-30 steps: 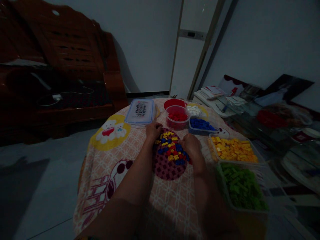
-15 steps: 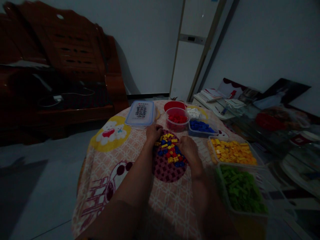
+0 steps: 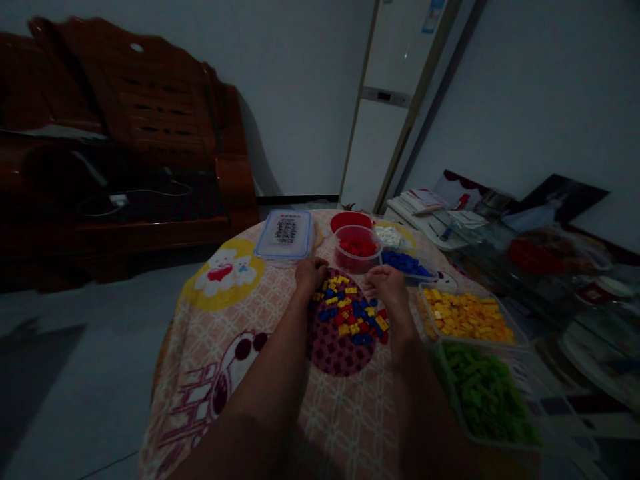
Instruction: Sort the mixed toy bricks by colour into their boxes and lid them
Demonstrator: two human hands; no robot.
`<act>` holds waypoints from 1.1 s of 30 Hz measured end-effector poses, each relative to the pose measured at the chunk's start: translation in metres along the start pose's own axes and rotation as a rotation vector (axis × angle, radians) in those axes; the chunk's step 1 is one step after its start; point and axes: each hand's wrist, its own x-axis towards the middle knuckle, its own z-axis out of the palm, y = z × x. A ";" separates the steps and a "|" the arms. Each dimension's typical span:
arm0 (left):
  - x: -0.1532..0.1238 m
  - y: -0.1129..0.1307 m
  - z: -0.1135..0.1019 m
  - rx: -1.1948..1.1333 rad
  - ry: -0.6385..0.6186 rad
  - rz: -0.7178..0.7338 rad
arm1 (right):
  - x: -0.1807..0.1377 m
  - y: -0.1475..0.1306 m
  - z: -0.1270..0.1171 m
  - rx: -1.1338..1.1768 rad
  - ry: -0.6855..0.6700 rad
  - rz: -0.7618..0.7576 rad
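Observation:
A loose pile of small yellow, blue and red toy bricks [image 3: 350,313] lies spread on the dark purple round patch [image 3: 340,360] of the tablecloth. At the pile's far left edge is my left hand [image 3: 310,273], its fingers curled inward; whatever they hold, if anything, is hidden. My right hand [image 3: 389,288] hovers by the pile's far right side, in front of the red tub, thumb and fingers drawn together. Dim light keeps me from seeing what is between those fingertips.
Behind my hands stand a clear tub of red bricks [image 3: 357,248], a lidded plastic box [image 3: 284,235] and white bricks [image 3: 389,235]. Rightward are containers of blue [image 3: 407,263], yellow [image 3: 467,317] and green bricks [image 3: 490,390]. A wooden bench [image 3: 160,133] stands beyond the table.
My right hand has drawn away from the bricks, and several at the pile's right side now lie uncovered and more spread out. My left hand stays at the left edge. The view has tilted slightly up.

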 end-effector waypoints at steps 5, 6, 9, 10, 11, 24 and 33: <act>0.000 0.001 -0.002 -0.007 -0.004 -0.029 | 0.016 -0.023 0.003 0.150 0.205 -0.267; -0.001 0.002 -0.002 -0.009 -0.002 -0.033 | 0.015 -0.024 0.000 0.112 0.214 -0.285; -0.002 0.003 -0.003 -0.018 0.002 -0.031 | 0.000 -0.017 -0.013 -0.084 0.175 -0.236; -0.002 0.004 -0.002 -0.020 0.006 -0.026 | -0.006 -0.014 -0.018 -0.168 0.145 -0.202; -0.002 0.004 -0.002 -0.021 0.011 -0.022 | -0.012 -0.011 -0.024 -0.267 0.111 -0.171; 0.000 0.002 0.002 -0.004 0.004 -0.023 | -0.029 -0.005 -0.054 -1.225 -0.294 -0.037; 0.000 0.001 0.002 0.002 0.014 -0.005 | -0.026 0.006 -0.051 -1.183 -0.319 -0.041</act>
